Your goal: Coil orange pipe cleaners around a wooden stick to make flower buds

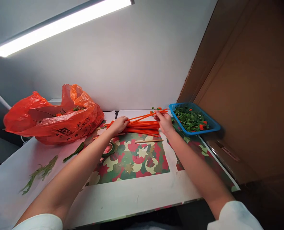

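Observation:
A bundle of orange pipe cleaners (pixel 142 126) lies across the far part of a patterned red-and-green sheet (pixel 132 159). My left hand (pixel 119 124) rests closed on the bundle's left end. My right hand (pixel 164 122) sits at the bundle's right end, fingers pinched on a couple of orange pipe cleaners (pixel 146 115) lifted at a slant above the pile. A thin wooden stick (pixel 148 141) lies just in front of the bundle.
An orange plastic bag (pixel 53 119) sits at the back left. A blue basket (pixel 194 118) of green stems with orange tips stands at the back right. A roll of green tape (pixel 108 149) and green leaf pieces (pixel 40 172) lie left. Cardboard (pixel 247 95) walls the right side.

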Demonstrator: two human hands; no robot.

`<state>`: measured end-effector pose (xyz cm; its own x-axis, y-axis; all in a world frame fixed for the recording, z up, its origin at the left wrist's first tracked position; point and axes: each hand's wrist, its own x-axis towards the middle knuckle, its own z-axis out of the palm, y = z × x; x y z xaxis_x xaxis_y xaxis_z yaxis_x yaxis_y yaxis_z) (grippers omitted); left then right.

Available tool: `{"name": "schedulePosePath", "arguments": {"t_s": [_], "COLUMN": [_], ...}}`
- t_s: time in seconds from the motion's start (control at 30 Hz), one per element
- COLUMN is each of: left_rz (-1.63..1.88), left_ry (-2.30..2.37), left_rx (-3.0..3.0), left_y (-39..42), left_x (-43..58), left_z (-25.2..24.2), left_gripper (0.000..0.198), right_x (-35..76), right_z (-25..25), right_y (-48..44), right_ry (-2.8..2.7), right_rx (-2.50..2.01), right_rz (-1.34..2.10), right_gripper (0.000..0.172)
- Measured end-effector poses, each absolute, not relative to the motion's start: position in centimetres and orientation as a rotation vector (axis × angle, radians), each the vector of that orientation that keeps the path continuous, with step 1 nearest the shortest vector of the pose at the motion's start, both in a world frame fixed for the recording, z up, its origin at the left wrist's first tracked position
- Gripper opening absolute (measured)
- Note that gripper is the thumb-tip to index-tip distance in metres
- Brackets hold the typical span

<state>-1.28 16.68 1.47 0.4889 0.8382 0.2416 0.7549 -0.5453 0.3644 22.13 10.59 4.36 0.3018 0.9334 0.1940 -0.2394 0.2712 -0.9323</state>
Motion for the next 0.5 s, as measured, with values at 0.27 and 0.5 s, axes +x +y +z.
{"name": "schedulePosePath", "arguments": {"t_s": [0.27, 0.5], "left_rz": [0.66, 0.749], "left_ry": [1.327, 1.345], "left_rx": [2.528, 2.511], "left_y": [15.8, 14.9], "left_x": [-0.3, 0.9], "left_z": [1.5, 0.7], "left_gripper": [0.025, 0.036], "right_x": [33.3, 33.9], "right_z": [15.9, 19.9], "right_y": [5.9, -0.6], "right_ry": [-0.829, -1.182], "right_rx": [-0.613, -0.791], "right_rz": [0.301, 0.312], "right_gripper": [0.019, 0.028]}}
